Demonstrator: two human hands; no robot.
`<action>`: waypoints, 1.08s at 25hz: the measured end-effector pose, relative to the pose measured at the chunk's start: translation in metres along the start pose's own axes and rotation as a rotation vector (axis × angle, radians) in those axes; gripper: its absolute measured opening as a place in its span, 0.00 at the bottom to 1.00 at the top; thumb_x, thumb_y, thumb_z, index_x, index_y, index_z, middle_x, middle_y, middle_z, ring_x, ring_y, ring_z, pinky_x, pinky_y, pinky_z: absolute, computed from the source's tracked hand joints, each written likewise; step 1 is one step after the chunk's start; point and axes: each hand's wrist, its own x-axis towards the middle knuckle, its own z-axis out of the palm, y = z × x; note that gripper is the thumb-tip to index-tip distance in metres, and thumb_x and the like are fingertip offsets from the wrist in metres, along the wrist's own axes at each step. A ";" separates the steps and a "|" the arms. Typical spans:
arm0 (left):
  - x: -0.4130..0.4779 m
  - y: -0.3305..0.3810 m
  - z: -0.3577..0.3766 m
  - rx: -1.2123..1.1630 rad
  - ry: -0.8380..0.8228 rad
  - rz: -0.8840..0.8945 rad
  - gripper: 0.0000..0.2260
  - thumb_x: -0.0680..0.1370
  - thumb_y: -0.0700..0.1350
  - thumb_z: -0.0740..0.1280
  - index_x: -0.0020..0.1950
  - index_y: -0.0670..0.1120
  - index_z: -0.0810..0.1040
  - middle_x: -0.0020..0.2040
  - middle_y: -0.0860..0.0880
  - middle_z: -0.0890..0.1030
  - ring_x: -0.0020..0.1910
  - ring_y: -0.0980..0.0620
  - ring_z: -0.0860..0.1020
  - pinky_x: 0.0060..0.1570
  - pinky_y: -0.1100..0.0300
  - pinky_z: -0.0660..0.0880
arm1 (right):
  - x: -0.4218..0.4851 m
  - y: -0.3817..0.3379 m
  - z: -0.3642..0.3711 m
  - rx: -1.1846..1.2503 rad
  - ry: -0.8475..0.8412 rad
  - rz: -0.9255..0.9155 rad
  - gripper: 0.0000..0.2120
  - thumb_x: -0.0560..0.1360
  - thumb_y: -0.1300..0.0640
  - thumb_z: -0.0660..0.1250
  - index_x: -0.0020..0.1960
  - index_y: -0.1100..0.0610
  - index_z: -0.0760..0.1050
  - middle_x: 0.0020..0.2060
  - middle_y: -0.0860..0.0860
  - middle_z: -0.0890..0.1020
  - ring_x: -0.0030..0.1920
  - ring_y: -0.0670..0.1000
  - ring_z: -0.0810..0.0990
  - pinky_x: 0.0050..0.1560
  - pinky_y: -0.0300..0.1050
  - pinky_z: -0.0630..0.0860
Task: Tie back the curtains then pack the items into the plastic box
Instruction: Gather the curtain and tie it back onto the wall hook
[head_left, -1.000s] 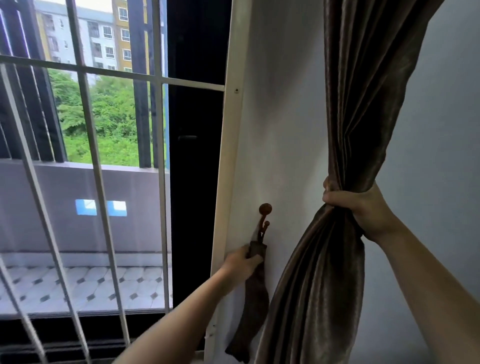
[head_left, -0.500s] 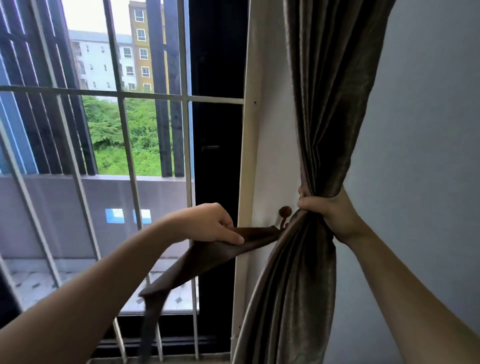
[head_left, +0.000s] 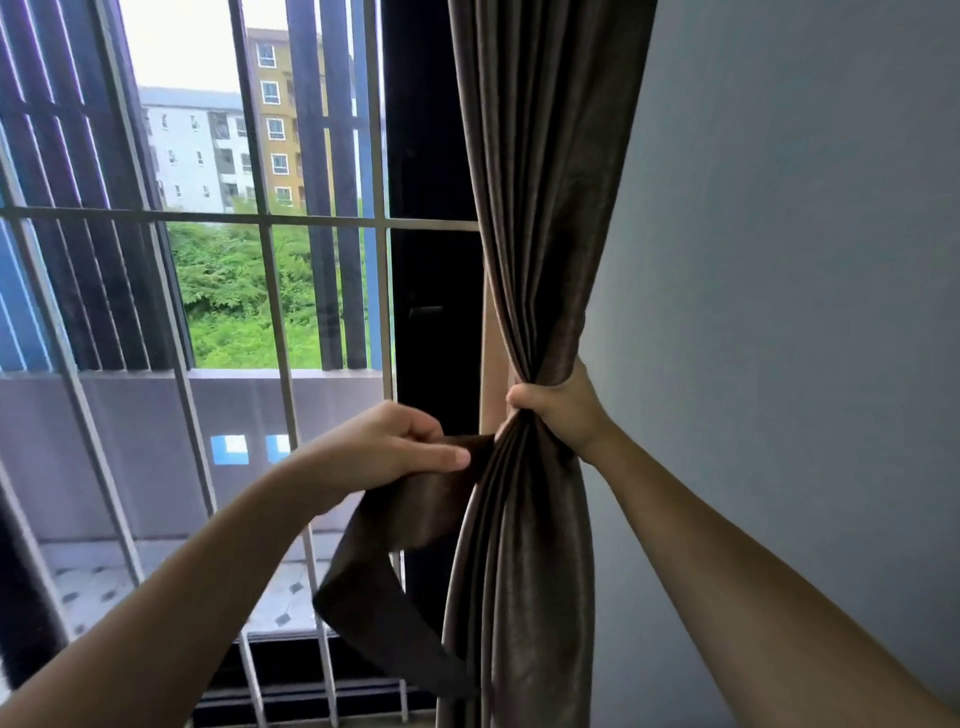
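Our right hand (head_left: 558, 410) grips the brown curtain (head_left: 540, 208), fingers curled tight round its gathered waist next to the grey wall (head_left: 779, 312). Our left hand (head_left: 379, 452) pinches the matching tieback strap (head_left: 410, 514) between thumb and curled fingers, just left of the bunched folds. The strap's free end loops down below that hand, before the window grille (head_left: 275, 322).

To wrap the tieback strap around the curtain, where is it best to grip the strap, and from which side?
Probably its loose tail, pinched flat across the width from the window side. The tieback strap is a broad limp band sagging below the left hand, and the right hand occupies the wall side, bunching the curtain.
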 end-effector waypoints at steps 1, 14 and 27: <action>-0.002 -0.004 0.003 0.007 -0.029 0.000 0.14 0.71 0.51 0.73 0.30 0.48 0.74 0.26 0.53 0.70 0.26 0.57 0.69 0.28 0.64 0.64 | 0.003 -0.001 -0.002 -0.032 0.026 0.022 0.29 0.56 0.54 0.71 0.56 0.60 0.71 0.48 0.54 0.78 0.48 0.53 0.79 0.44 0.42 0.76; 0.040 -0.027 0.087 -0.470 -0.038 0.220 0.19 0.69 0.56 0.73 0.28 0.44 0.73 0.56 0.43 0.75 0.72 0.62 0.57 0.75 0.58 0.51 | 0.012 -0.035 0.014 -0.031 0.072 0.208 0.35 0.59 0.50 0.76 0.64 0.51 0.70 0.54 0.49 0.80 0.52 0.51 0.80 0.56 0.50 0.78; 0.062 -0.005 0.137 0.070 0.464 0.150 0.08 0.76 0.48 0.64 0.51 0.58 0.79 0.77 0.48 0.44 0.75 0.41 0.50 0.69 0.40 0.60 | 0.013 -0.074 0.008 0.046 -0.066 0.346 0.21 0.70 0.50 0.71 0.61 0.51 0.70 0.51 0.49 0.79 0.50 0.49 0.78 0.50 0.43 0.72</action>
